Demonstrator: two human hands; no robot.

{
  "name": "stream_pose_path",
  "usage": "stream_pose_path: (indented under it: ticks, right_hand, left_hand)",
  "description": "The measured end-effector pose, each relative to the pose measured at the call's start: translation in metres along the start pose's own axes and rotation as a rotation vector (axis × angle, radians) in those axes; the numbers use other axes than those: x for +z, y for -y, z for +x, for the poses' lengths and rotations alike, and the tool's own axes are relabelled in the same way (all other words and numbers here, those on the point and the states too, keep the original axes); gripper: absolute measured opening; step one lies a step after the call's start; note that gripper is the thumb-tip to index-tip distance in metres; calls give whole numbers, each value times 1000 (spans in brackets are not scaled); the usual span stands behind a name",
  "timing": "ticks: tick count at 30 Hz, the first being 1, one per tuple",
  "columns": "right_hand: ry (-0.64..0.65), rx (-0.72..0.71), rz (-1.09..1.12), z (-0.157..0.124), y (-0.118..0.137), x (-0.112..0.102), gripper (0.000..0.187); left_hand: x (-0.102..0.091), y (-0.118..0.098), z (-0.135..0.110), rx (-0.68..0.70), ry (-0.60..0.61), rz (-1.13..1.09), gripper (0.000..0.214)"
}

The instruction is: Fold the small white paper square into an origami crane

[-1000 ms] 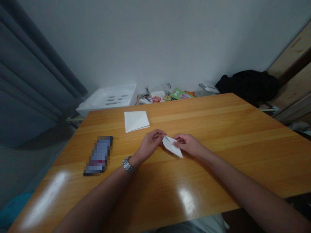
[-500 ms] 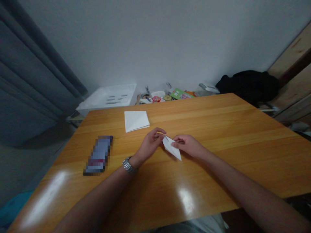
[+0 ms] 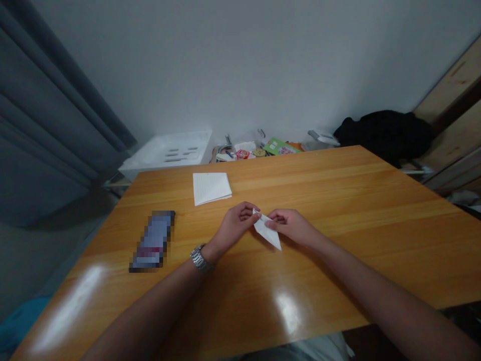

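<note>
A small folded piece of white paper [image 3: 269,236], pointed at its near end, is held just above or against the wooden table [image 3: 338,190]; the exact gap cannot be told. My left hand [image 3: 240,220] pinches its far left corner, thumb on top and fingers behind. At the paper's right edge, my right hand [image 3: 289,224] grips it with the thumb lying across the upper face. Fingers of both hands are partly hidden behind the paper. A metal watch [image 3: 201,258] is on my left wrist.
A stack of lined white paper [image 3: 212,188] lies beyond my left hand. To the left rests a phone [image 3: 154,240], its screen blurred. Behind the table are a white plastic tray [image 3: 176,145], a green booklet [image 3: 280,147], assorted small items and a black cloth [image 3: 385,133].
My left thumb has moved right, onto the upper face of the paper near its far corner. The right hand keeps its hold almost unmoved.
</note>
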State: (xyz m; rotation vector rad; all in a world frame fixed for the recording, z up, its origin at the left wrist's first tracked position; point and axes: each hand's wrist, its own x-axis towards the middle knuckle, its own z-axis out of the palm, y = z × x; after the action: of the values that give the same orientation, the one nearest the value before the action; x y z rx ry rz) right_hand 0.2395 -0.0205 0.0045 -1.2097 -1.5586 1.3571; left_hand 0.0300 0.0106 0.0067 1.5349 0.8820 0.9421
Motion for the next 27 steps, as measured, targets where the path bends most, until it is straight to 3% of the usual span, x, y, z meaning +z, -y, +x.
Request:
stream_pose_path:
  ticks: [27]
  right_hand:
    - [4,-44,-77,-1,-4,-2,23]
  left_hand:
    - [7,-14,-4,-103,-67,-50,28]
